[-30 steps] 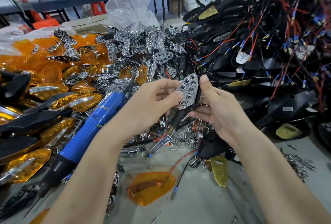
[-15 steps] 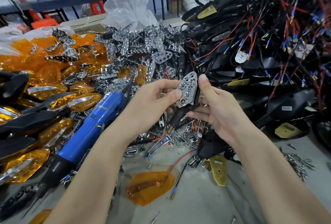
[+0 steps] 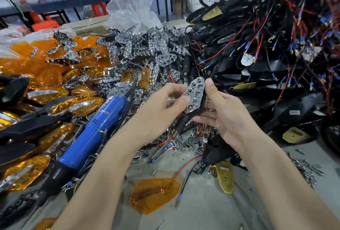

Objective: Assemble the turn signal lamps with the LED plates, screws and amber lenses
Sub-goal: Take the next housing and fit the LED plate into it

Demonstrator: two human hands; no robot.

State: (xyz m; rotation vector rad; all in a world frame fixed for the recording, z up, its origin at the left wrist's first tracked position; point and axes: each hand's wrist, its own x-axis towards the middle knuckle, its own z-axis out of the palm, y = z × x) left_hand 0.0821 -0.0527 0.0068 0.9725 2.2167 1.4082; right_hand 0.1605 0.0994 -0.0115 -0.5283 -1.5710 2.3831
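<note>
The shiny chrome LED plate with round holes (image 3: 195,94) sits tilted on a black plastic lamp housing (image 3: 191,114), held up over the grey surface (image 3: 211,209). The left hand (image 3: 161,106) has its grip pinched on the plate's left edge. The right hand (image 3: 224,115) pinches the top right corner, fingers under the housing. Left of the plate lies a blue electric screwdriver (image 3: 95,132), below it a flat amber lens (image 3: 154,195), and behind it a heap of chrome plates (image 3: 147,53).

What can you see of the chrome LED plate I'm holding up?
The LED plate is a shiny, chrome-look, elongated piece with rows of round cups. It stands nearly upright, tilted, seated against a black housing. The left hand pinches its lower edge; the right hand holds the housing, thumb at the top.
</note>
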